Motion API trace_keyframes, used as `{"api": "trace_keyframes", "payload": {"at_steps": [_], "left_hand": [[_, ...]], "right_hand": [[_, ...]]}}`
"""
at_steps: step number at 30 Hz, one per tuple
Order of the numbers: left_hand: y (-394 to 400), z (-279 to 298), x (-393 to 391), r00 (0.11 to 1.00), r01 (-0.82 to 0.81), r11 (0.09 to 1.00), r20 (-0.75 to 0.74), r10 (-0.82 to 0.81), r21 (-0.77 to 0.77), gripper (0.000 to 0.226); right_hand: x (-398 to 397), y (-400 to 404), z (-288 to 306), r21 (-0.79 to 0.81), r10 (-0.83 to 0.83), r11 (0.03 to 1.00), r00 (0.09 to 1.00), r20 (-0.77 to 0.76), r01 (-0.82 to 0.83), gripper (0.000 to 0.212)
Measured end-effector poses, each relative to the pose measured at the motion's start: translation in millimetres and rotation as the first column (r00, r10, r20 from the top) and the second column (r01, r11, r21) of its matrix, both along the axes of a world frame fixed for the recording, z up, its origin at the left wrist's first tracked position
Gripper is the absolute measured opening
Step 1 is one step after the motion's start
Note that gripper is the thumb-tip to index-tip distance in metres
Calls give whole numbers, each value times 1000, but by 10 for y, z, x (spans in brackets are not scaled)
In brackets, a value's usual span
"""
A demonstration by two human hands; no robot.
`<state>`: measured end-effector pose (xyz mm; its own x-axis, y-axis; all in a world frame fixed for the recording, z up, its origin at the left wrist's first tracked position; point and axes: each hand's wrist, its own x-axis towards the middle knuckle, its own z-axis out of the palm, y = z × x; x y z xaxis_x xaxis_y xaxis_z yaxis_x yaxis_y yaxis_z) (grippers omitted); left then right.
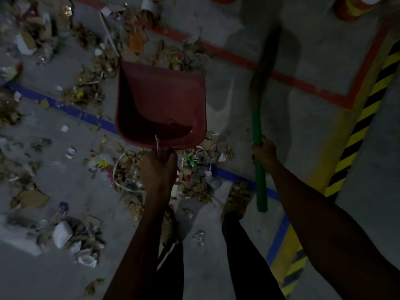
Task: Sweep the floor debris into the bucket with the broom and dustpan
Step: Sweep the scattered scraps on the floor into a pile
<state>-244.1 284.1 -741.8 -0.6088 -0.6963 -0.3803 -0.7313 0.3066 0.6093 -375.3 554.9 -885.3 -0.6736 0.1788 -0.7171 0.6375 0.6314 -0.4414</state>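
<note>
Most of the job looks left to do. Debris [129, 169] lies thick across the concrete floor [303, 131]: one heap under and behind the dustpan, another just past its front lip, and loose scatter to the left. The only cleaner patch is on the right, inside the red tape [238, 59]. The dustpan [161, 102] looks almost empty, apart from a dark shadow and a thin strand near its back wall. No bucket can be told for certain; orange, round shapes [350, 7] at the top edge may be one, but they are cut off.

The left hand [158, 169] grips the dustpan's short handle and holds the pan low over the litter. The right hand [264, 153] clasps the broom [258, 131] partway up its handle, with the dark, blurred head aimed away toward the red line.

The pan is smooth, rigid, maroon plastic, a wide scoop with raised sides. The broom handle is a straight green rod. The debris is torn brown cardboard, white paper scraps, thin strips and crinkled film, light and irregular.
</note>
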Motion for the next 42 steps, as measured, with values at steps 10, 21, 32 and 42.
{"api": "trace_keyframes", "payload": {"at_steps": [10,21,32,42], "left_hand": [[-526,113,1196,984,-31,998,174,40,-50,37],[-912,291,2412,962,9,1000,274,-11,9,53],[-905,282,3146,970,-10,1000,242,9,0,55],[-1012,672,4272,971,-9,986,235,48,-166,33]], "right_hand": [[1451,-1077,275,-266,380,890,925,-20,-372,29],[2476,-537,679,9,-78,997,989,-123,80,42],[3612,-1230,721,-47,82,996,989,121,-77,36],[4492,-1387,1222,-224,76,968,983,-168,-113,11]]}}
